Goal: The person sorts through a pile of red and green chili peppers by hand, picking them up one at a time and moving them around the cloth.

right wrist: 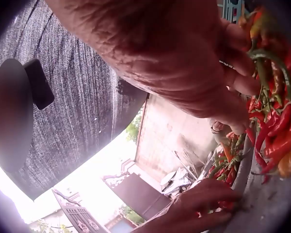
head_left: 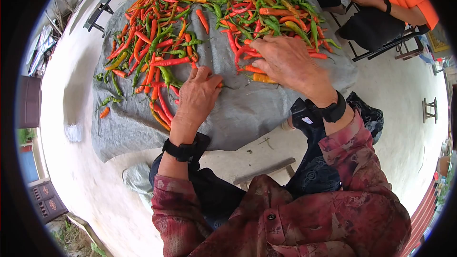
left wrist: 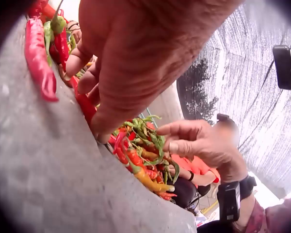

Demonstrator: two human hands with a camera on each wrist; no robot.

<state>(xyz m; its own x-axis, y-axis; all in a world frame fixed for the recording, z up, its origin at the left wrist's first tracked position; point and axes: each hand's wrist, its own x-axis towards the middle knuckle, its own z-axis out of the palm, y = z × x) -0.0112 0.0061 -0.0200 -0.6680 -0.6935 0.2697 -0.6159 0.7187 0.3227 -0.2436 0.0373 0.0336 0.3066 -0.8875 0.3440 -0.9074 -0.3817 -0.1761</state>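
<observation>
Slender red and green peppers (head_left: 171, 62) lie spread on wrinkled grey sheeting (head_left: 243, 114), upper centre, probably for easy reach, the left hand (head_left: 196, 96) pinching one red pepper (left wrist: 85, 104) (the right hand's (head_left: 293, 64) fingers and thumb apart).

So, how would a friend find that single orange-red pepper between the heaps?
Start at the grey sheet, then find the bare strip between the left heap and right heap. Beyond the left hand lies one orange-red pepper, with sheet showing on both sides, while its neighbours lie bunched together.
</observation>
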